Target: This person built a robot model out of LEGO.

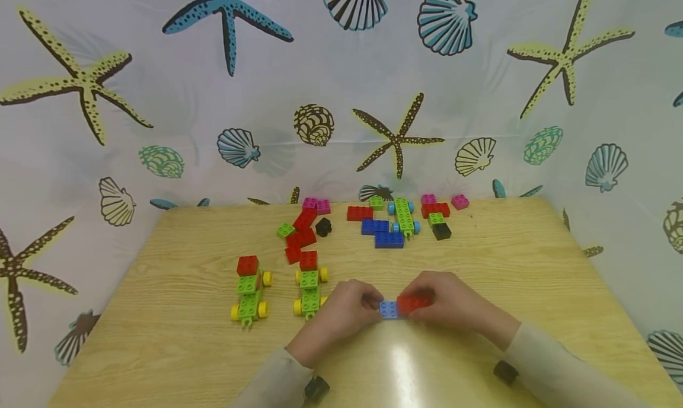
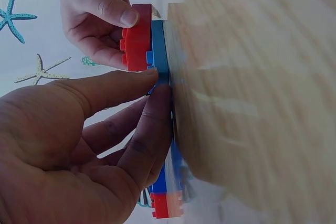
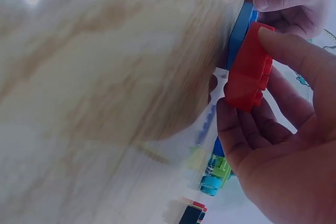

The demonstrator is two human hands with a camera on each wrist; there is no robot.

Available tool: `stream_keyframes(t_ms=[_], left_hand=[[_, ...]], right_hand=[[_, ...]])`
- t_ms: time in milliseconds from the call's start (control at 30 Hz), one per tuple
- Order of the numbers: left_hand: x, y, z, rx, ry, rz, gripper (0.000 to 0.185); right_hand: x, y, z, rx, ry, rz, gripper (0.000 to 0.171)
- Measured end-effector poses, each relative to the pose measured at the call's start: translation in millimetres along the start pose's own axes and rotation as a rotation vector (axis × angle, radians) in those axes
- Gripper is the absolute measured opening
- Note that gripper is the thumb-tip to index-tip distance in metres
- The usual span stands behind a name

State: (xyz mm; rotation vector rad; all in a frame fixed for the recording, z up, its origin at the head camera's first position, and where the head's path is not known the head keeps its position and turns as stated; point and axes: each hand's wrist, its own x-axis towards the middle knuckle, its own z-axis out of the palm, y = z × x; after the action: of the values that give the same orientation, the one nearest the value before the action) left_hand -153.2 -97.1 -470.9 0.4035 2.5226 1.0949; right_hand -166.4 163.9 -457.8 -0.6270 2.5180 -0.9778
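Observation:
My left hand (image 1: 347,313) pinches the near end of a blue toy building brick (image 1: 388,310) between thumb and fingers, low at the tabletop. From the other side my right hand (image 1: 448,304) grips a red building brick (image 1: 412,304) by its sides. In the left wrist view the red brick (image 2: 138,40) sits against the studded face of the blue brick (image 2: 160,45), covering its far part. The right wrist view shows the red brick (image 3: 249,72) jutting past the end of the blue one (image 3: 239,38). Whether the studs are fully pressed together I cannot tell.
Left of my hands stand two green wheeled cars (image 1: 249,306) (image 1: 309,301) with yellow wheels and red bricks on top. Farther back lie loose red bricks (image 1: 301,238), blue bricks (image 1: 389,240), a green base (image 1: 404,218) with blue wheels, and a black brick (image 1: 441,232).

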Motion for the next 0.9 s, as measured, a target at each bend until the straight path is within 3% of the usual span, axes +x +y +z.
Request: stream_keyframes(t_ms=[333, 733, 900], left_hand=[[4.5, -7.4, 2.0, -0.006, -0.004, 0.018, 0.024], [0.1, -3.2, -0.6, -0.008, -0.012, 0.029, 0.021], [-0.7, -0.5, 0.0, -0.009, -0.004, 0.033, 0.021]], right_hand=[[2.8, -3.5, -0.8, -0.028, -0.018, -0.001, 0.026], [8.4, -4.2, -0.9, 0.002, -0.052, 0.059, 0.024], [9.5, -6.4, 3.3, 0.018, -0.048, 0.024, 0.029]])
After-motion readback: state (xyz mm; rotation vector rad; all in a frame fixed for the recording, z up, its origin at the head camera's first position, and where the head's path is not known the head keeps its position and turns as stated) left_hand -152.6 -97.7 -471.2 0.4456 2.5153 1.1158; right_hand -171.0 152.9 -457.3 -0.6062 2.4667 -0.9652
